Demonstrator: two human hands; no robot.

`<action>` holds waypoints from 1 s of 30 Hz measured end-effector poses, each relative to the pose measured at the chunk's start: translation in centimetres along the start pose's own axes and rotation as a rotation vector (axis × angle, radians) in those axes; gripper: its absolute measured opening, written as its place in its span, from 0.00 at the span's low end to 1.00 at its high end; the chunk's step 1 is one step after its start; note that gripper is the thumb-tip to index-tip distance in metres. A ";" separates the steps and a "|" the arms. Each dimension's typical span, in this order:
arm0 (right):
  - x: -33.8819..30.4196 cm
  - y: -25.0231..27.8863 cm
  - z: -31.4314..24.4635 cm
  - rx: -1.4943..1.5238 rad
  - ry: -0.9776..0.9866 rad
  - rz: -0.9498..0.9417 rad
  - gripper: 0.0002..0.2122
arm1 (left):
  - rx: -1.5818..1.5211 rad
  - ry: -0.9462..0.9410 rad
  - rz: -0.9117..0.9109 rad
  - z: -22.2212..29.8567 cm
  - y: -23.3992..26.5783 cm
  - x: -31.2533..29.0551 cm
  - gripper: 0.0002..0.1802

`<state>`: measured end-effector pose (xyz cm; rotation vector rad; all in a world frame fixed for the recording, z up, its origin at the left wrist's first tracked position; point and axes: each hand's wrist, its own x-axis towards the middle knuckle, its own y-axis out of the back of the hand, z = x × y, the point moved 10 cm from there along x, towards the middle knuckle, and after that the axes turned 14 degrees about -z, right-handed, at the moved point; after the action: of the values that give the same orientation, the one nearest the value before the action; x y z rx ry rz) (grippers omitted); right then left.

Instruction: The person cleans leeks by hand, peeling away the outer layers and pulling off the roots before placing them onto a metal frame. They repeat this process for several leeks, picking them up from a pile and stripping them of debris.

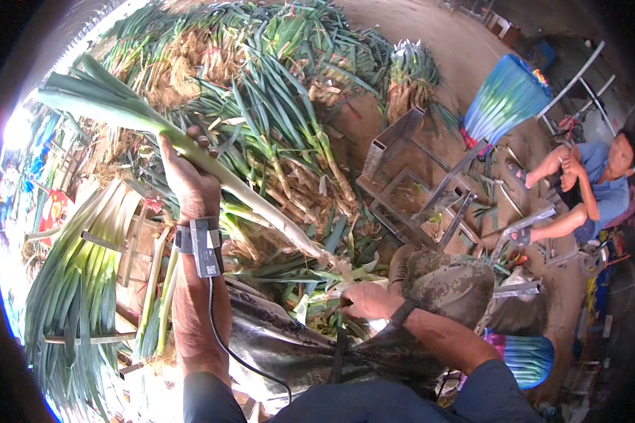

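A long leek lies slantwise across the middle of the view, its green leaves at the upper left and its pale stem running down to the root end. Wrapped round its upper stem is my left hand. My right hand is closed over my lap, just below the leek's roots and apart from them. Whatever its curled fingers may hold is hidden. Trimmed leek leaves lie around the root end.
Loose leeks and bundles pile up ahead. Trimmed leeks rest on a rack at the left. Metal frames stand right of centre. A blue-wrapped leek bundle is beyond them. Another person sits at the right.
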<state>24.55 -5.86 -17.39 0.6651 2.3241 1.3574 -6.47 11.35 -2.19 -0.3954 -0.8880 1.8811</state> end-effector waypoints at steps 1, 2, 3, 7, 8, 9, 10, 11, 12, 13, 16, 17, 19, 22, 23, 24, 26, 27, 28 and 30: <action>0.7 0.9 -0.2 0.152 -0.076 -0.032 0.07 | 0.010 -0.005 0.006 0.4 0.3 -0.1 0.18; 1.1 1.9 -0.5 0.302 -0.158 -0.067 0.07 | -0.003 -0.007 -0.077 0.8 -0.5 -0.3 0.18; 2.3 5.3 -1.4 0.305 -0.107 0.080 0.07 | -0.017 -0.005 -0.163 0.8 -1.6 -0.6 0.18; 5.9 14.6 -3.6 0.309 0.023 0.534 0.09 | -0.065 0.053 -0.146 -0.8 -1.8 -1.0 0.18; 6.7 15.0 -3.4 0.323 -0.010 0.545 0.09 | -0.081 0.067 -0.236 -0.9 -2.5 -1.0 0.18; 7.1 15.3 -3.1 0.339 -0.043 0.557 0.10 | -0.080 0.066 -0.239 -1.1 -2.5 -1.0 0.18; 7.7 14.5 -2.1 0.430 -0.082 0.466 0.10 | -0.064 0.082 -0.168 -1.6 -2.4 -1.4 0.17; 7.7 14.3 -1.8 0.428 -0.086 0.466 0.10 | -0.047 0.098 -0.097 -2.0 -2.3 -1.8 0.17; 7.8 13.7 -1.1 0.465 -0.107 0.449 0.11 | -0.061 0.113 -0.052 -2.4 -2.5 -2.2 0.17; 8.1 13.2 -0.9 0.508 -0.118 0.430 0.11 | -0.056 0.109 -0.048 -2.1 -2.1 -2.0 0.17; 8.5 11.6 0.0 0.692 -0.174 0.356 0.11 | -0.078 0.126 -0.151 -2.1 -2.3 -1.4 0.17; 8.6 11.5 0.2 0.691 -0.175 0.355 0.11 | -0.079 0.127 -0.150 -2.2 -2.4 -1.4 0.17; 8.6 11.6 0.8 0.709 -0.217 0.389 0.10 | -0.102 0.150 -0.132 -2.4 -2.6 -1.4 0.16; 8.6 11.9 0.8 0.676 -0.244 0.365 0.10 | -0.094 0.122 -0.181 -2.3 -3.0 -1.4 0.15; 8.5 11.8 0.9 0.675 -0.244 0.366 0.10 | -0.095 0.122 -0.182 -2.4 -3.0 -1.4 0.15; 8.6 12.0 0.7 0.624 -0.196 0.370 0.10 | -0.118 0.120 -0.215 -2.5 -3.4 -1.5 0.16; 8.5 12.3 0.3 0.574 -0.151 0.374 0.11 | -0.142 0.119 -0.249 -2.6 -3.9 -1.6 0.16; 8.4 12.2 0.3 0.577 -0.160 0.366 0.10 | -0.129 0.144 -0.233 -2.9 -3.9 -1.7 0.17; 8.4 12.2 0.1 0.582 -0.167 0.355 0.09 | -0.115 0.168 -0.215 -3.1 -3.7 -1.8 0.18; 7.9 12.9 -1.2 0.570 -0.121 0.404 0.08 | -0.099 0.164 -0.185 -3.3 -3.5 -1.9 0.19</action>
<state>20.18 3.26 -6.07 1.4046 2.5725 0.7377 -1.34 11.88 -2.05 -0.5030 -0.8780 1.6165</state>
